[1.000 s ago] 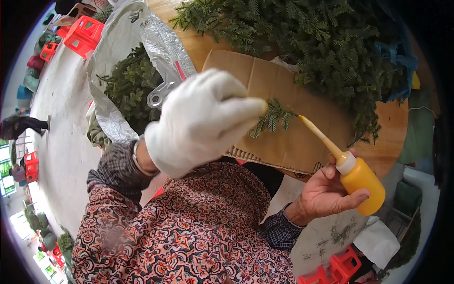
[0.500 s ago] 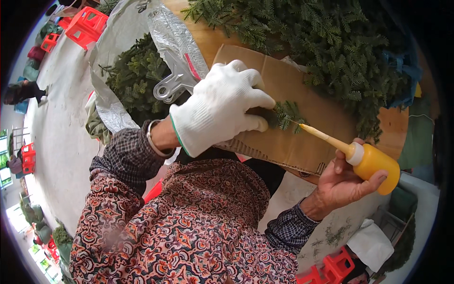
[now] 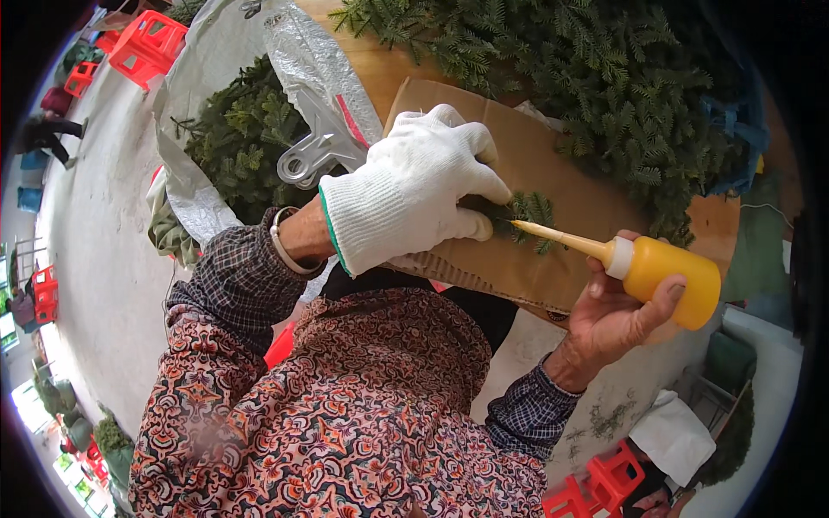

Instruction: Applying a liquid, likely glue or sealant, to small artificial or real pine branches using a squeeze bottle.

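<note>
A: Head view, looking down: our left hand [image 3: 414, 186], in a white knit glove, is closed over a small green sprig [image 3: 528, 211], pinning it to a cardboard sheet [image 3: 553, 259] on the table [image 3: 380, 73].

B: And our right hand [image 3: 617, 315]?

A: Bare, wrapped around an orange squeeze bottle [image 3: 669, 276]. Its long nozzle tip sits just beside the sprig's stem, near the gloved thumb.

B: How far along are we?

A: We judge it midway. One sprig is under the nozzle; whether any liquid is out, we cannot tell. A large heap of greenery [image 3: 604, 95] lies beyond the cardboard, and more fills a silver bag [image 3: 194, 181] on the left, held open by a grey clip [image 3: 315, 155].

B: Any packaging or labels?

A: None on the bottle that we can see. The bag bears a thin red stripe. Red plastic stools [image 3: 147, 43] stand on the floor.
</note>
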`<action>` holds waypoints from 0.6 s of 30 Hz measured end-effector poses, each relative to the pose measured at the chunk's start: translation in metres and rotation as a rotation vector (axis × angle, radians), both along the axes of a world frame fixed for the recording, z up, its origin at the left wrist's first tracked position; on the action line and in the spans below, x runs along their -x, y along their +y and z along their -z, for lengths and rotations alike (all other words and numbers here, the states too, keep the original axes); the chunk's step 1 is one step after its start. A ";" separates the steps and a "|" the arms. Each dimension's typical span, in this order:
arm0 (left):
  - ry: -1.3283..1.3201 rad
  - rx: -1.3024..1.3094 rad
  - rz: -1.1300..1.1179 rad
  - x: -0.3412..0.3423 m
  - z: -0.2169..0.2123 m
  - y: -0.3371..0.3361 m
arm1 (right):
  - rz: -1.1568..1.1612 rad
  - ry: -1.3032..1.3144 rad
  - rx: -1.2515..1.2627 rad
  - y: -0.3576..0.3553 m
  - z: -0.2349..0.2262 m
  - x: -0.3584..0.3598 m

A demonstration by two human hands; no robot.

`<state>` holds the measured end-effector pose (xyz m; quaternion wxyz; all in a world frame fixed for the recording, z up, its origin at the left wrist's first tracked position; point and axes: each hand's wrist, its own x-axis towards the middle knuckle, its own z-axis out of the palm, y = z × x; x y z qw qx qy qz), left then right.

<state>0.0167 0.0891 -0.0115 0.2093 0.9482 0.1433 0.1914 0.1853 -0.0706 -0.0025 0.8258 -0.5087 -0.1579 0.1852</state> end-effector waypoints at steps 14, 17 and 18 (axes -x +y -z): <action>-0.014 -0.021 0.009 0.000 0.002 0.000 | 0.016 -0.067 0.017 -0.003 -0.005 -0.008; -0.026 -0.016 0.018 0.001 0.002 -0.001 | 0.021 -0.070 0.013 -0.004 -0.007 -0.010; -0.027 -0.011 0.019 0.001 0.002 -0.001 | 0.014 -0.070 0.012 -0.004 -0.007 -0.011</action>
